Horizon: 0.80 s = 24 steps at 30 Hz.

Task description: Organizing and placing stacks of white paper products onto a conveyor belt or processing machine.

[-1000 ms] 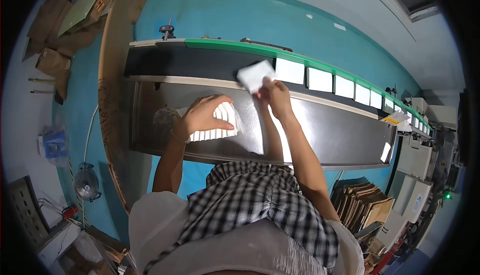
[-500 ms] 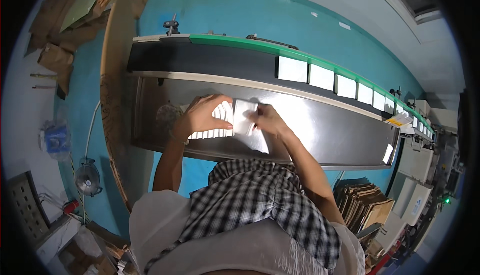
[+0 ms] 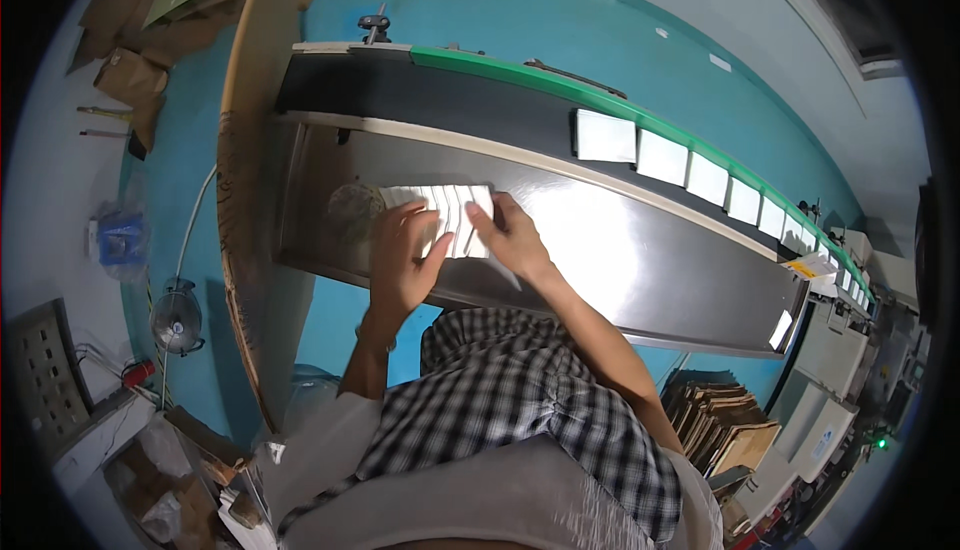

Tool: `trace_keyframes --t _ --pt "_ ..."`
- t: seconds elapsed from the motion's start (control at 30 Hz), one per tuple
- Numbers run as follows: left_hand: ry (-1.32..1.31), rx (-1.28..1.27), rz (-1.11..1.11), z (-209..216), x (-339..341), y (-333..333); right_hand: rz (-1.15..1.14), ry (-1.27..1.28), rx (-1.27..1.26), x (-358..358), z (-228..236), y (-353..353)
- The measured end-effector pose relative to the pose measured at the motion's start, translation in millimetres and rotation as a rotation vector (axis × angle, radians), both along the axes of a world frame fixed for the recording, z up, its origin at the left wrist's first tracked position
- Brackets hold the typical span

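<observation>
A row of white folded packets (image 3: pixel 455 212), pressed face to face, lies on the steel tabletop (image 3: pixel 565 225) in front of me. My left hand (image 3: pixel 402 262) rests against the near left part of the row, its thumb and fingers apart. At the row's right end my right hand (image 3: pixel 515 238) grips the end packets, the thumb lying over them and the fingers behind. What its fingertips touch is partly hidden. A clear, crumpled-looking round thing (image 3: pixel 353 207) sits just left of the row.
Beyond the tabletop runs a dark conveyor belt (image 3: pixel 450 108) with a green guide rail (image 3: pixel 480 68). Several white packets (image 3: pixel 606 136) lie spaced along it. A tall brown board (image 3: pixel 235 180) borders the left side. Stacked cardboard (image 3: pixel 722 420) stands at the right.
My right hand has brought a white packet against the row's right end, where a packet stood apart before. My left hand has shifted nearer me, off the row's top. The view has shifted slightly.
</observation>
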<state>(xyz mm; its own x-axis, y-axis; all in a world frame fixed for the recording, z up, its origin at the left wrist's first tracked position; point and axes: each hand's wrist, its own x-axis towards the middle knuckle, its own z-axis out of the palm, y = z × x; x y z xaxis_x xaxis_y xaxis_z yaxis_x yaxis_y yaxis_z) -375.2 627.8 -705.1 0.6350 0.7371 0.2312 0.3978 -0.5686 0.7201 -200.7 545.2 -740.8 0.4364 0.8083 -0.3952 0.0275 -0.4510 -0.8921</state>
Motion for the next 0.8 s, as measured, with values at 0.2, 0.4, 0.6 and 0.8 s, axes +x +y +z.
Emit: trace_keyframes --t 0.2,0.4,0.6,0.8 --pt "-0.066 -0.176 0.575 -31.9 -39.9 -24.9 -0.092 0.54 -0.089 10.9 -12.4 -1.8" --pt "0.017 -0.147 0.229 -54.4 -16.9 -10.5 0.131 -0.179 -0.174 20.9 -9.2 -1.8" --pt "0.444 -0.087 0.241 -33.6 33.1 12.0 0.231 -0.05 -0.171 36.5 -29.6 -1.0" --pt "0.48 -0.062 0.22 -36.8 35.2 14.4 -0.8 0.465 0.23 82.7 -47.3 12.7"
